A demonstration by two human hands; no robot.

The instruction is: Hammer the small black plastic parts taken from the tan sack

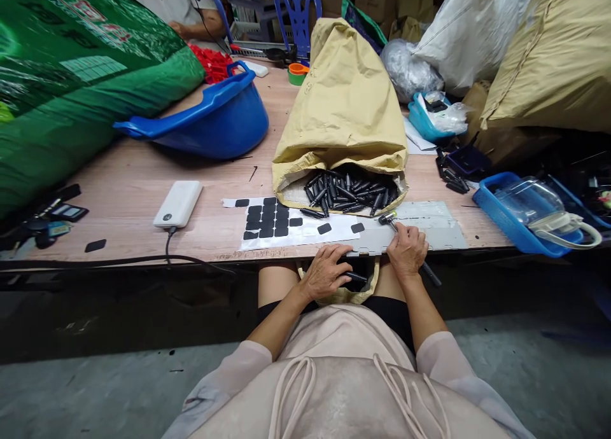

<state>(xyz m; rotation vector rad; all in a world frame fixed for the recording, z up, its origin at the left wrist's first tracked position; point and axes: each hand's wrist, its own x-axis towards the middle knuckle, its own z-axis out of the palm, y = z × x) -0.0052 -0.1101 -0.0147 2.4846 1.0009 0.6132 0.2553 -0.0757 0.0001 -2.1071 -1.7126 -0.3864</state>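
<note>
My right hand is closed around a small hammer. Its metal head rests above the grey board, and its black handle sticks out below the hand. My left hand is at the table's front edge, fingers apart, over an open bag in my lap. A black tubular piece shows just beyond its fingertips; whether they touch is unclear. Before my hands, a tan sack lies open, spilling many black tubular parts. Black rounded pads sit on a white sheet.
A white power bank with a cable lies left. Behind it is a blue basin, beside a large green sack. A blue basket stands right. Across the table, a person's arm shows near red pieces.
</note>
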